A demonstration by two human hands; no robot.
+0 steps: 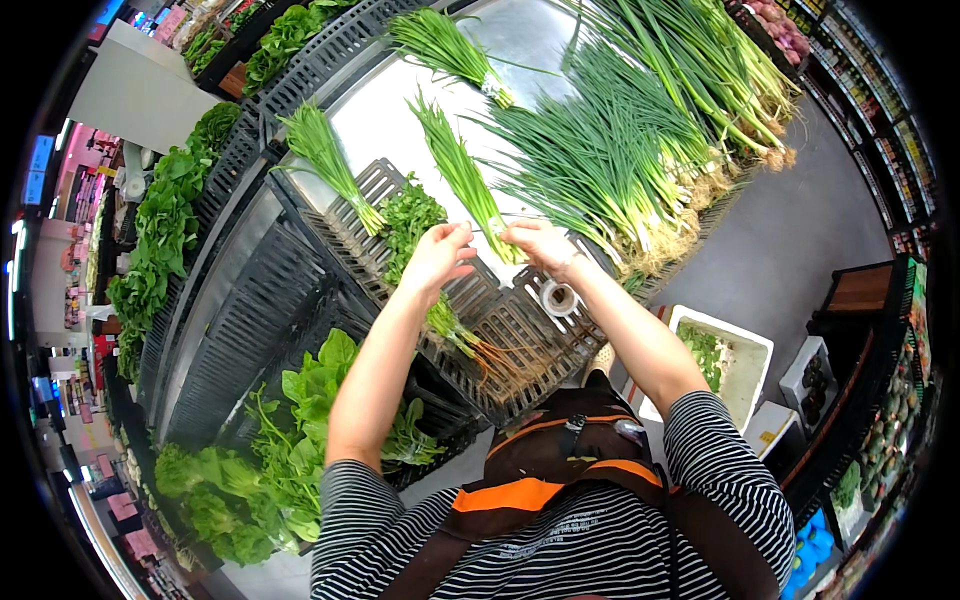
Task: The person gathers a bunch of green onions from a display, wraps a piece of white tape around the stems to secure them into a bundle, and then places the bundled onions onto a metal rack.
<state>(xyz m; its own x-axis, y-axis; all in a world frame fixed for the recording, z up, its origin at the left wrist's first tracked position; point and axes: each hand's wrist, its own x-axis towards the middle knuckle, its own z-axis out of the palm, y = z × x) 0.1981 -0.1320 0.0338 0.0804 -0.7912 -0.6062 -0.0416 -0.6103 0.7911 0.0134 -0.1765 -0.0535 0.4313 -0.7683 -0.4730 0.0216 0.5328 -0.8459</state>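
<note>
A slim bunch of garlic chives (452,155) lies on the metal display surface, its pale cut ends toward me. My right hand (540,246) pinches at the bunch's lower end with its fingertips. Just left of those ends is my left hand (438,262), fingers loosely curled and apart, with nothing visible in them. Beneath it, partly hidden by my wrist, a leafy herb bunch (412,215) with orange-brown roots rests on a black slatted crate (530,345). A roll of tape (558,297) sits on the slats below my right wrist.
Two more chive bunches lie left (332,160) and farther back (450,55). Rooted scallions (625,165) are heaped along the right. Leafy greens (300,420) stand lower left. A white foam box (745,365) with green scraps is on the floor at right.
</note>
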